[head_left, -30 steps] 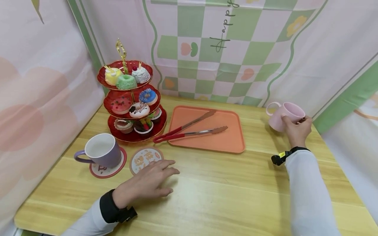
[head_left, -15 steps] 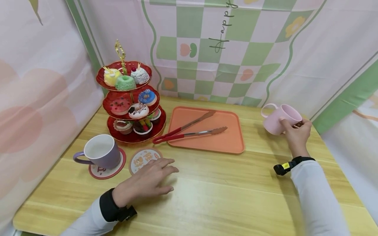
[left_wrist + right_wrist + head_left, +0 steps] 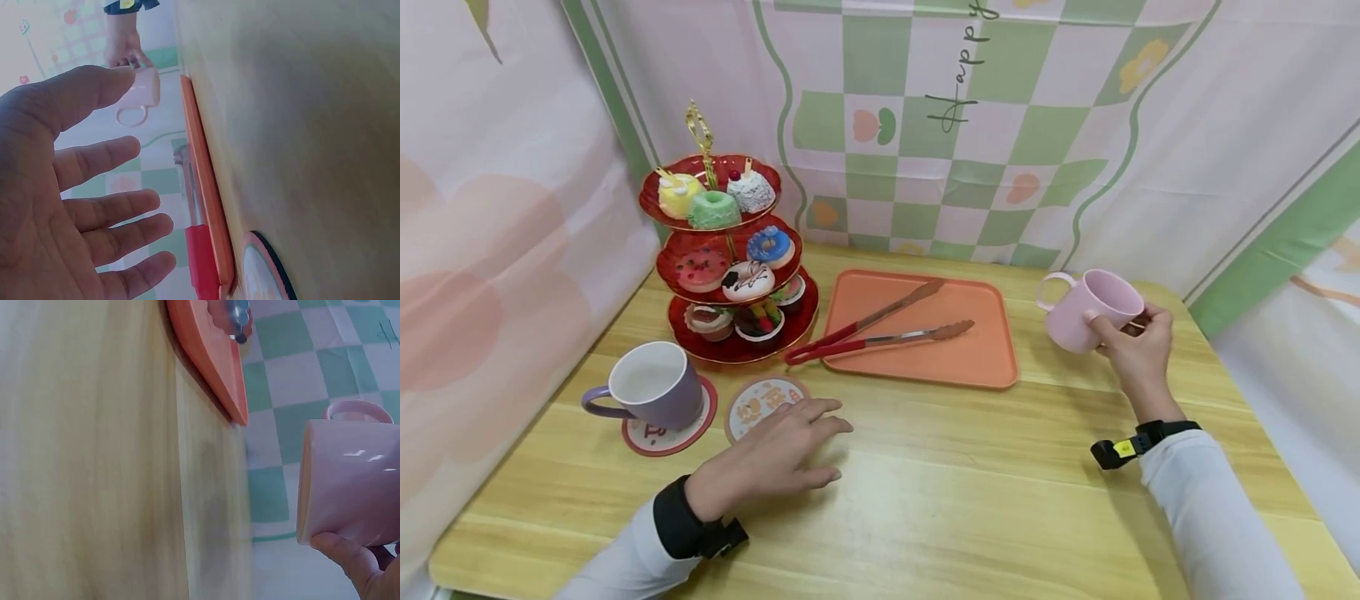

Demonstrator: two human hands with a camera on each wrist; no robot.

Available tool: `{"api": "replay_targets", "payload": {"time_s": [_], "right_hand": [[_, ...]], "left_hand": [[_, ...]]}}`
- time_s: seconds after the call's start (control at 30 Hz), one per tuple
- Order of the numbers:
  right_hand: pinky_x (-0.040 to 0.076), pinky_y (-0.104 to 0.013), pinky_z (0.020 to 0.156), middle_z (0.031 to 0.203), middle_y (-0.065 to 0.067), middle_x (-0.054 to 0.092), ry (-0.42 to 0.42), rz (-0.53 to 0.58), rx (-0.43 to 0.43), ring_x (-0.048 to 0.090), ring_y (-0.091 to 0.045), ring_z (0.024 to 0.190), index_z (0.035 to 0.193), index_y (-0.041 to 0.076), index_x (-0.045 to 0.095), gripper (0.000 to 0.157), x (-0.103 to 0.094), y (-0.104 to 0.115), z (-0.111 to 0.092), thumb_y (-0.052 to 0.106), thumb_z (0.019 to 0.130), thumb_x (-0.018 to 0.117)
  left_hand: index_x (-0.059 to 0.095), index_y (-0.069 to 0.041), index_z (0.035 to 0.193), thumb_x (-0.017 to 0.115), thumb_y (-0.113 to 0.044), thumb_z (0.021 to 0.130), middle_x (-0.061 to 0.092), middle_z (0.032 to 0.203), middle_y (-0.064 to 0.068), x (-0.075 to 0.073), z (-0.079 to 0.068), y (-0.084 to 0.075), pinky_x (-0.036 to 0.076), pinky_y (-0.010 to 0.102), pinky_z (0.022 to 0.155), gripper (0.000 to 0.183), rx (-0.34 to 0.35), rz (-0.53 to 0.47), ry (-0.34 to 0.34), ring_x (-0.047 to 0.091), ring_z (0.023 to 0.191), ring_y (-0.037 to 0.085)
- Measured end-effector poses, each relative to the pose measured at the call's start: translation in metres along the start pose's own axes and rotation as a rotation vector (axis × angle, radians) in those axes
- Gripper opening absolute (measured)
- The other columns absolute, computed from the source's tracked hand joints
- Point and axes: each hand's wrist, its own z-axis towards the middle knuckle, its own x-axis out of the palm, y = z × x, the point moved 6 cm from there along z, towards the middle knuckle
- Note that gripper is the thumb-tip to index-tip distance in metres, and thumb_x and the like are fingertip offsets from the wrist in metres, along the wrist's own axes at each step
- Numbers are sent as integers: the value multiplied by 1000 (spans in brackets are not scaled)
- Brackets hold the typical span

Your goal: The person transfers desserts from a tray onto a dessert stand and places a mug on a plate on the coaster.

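Observation:
My right hand grips a pink mug by its side, thumb on the near wall; the handle points left. In the right wrist view the mug is held above the table, apart from it. My left hand, fingers extended and spread, is low over the table beside a round coaster and partly covers it in the head view. Nothing is in the left palm in the left wrist view. A purple mug stands on a red-rimmed coaster at the left.
An orange tray lies at the table's back middle, with red-handled tongs across it. Left of it stands a three-tier red stand holding several cakes and donuts. Printed cloth hangs behind the table.
The right hand has carried the pink mug left and slightly toward the front edge. My left hand has stayed nearly still.

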Motion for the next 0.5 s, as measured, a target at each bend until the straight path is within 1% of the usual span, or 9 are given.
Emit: {"api": "replay_targets", "payload": {"time_s": [0.07,0.17,0.2,0.27,0.33,0.4,0.5], "right_hand": [[51,-24,53,111,-3,39,4,-29,-10,45,-13,92,122,17,36,71,8,14,-14,18,69,84],[50,-20,56,111,-1,39,11,-140,-35,42,-12,94,124,11,36,68,24,47,-43,18,73,80],[48,-18,59,111,-1,39,15,-169,-49,41,-11,94,124,10,36,66,28,56,-52,18,74,79],[44,-18,69,112,0,39,38,-216,-65,40,-8,94,126,6,35,65,36,73,-68,16,76,76],[37,-22,77,114,0,38,56,-273,-81,38,-6,94,128,3,33,67,41,82,-77,16,78,74],[31,-26,80,117,-2,38,80,-281,-88,38,-5,94,130,0,31,69,45,87,-84,14,78,74],[28,-29,83,119,-5,38,102,-298,-97,38,-5,95,130,-2,29,70,48,87,-89,13,78,74]], "left_hand": [[58,-14,122,69,-38,83,46,133,15,-1,1,0,36,50,94,47,6,-1,-7,42,122,26],[59,-13,121,70,-39,82,46,133,16,-1,1,0,36,50,94,47,15,5,-15,42,122,27],[59,-13,121,70,-38,82,47,132,16,-1,1,0,37,50,93,47,18,7,-17,43,122,27],[59,-13,120,70,-38,82,47,132,17,-1,2,1,37,50,94,47,20,15,-22,43,121,28],[59,-13,120,70,-38,81,47,132,17,-1,2,2,37,50,94,47,22,23,-27,43,121,28],[59,-13,119,71,-38,81,46,132,18,-1,3,2,36,50,94,47,22,26,-32,42,121,29],[59,-13,120,71,-38,81,45,133,18,-1,4,2,36,51,94,47,19,16,-30,42,122,29]]}}
